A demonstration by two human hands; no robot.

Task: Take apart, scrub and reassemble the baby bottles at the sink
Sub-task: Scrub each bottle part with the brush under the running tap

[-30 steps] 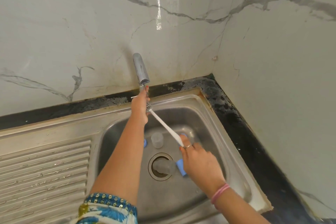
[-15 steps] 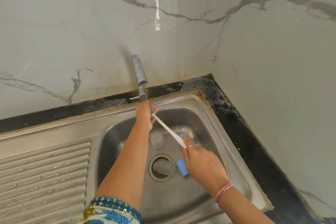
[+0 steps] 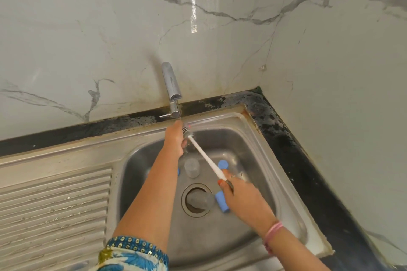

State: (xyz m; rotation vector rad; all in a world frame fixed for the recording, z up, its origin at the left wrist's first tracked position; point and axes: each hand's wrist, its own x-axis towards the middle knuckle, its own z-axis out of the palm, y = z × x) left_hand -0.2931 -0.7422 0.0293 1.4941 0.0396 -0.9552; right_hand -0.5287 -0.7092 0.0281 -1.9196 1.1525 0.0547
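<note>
A long white bottle brush [image 3: 206,156] is held over the sink [image 3: 253,130], under the tap [image 3: 171,86]. Its handle end is pinched in the closed fingers of the right hand [image 3: 240,196]. Its bristle end is wrapped by the left hand [image 3: 176,138], whose fingers are curled around the wet bristles, perhaps to rub them, though the grip is partly hidden.

The bottle parts are down in the basin. A clear cup-shaped piece [image 3: 192,167] is standing just behind the drain [image 3: 197,200]. A clear bottle [image 3: 201,200] is lying on the drain, and a blue piece [image 3: 222,204] is lying just beside it. A round blue cap [image 3: 222,164] is seen near the brush handle.

The brush could be dropped, because wet hands and a thin handle are slippery. A small part could be knocked by the brush or pushed by the water into the drain. Water could also be splashed out onto the black counter [image 3: 297,149].

The brush is slanted along its long axis. The bristles are pointed up and away toward the tap, and the handle is pointed down toward the person's right.
</note>
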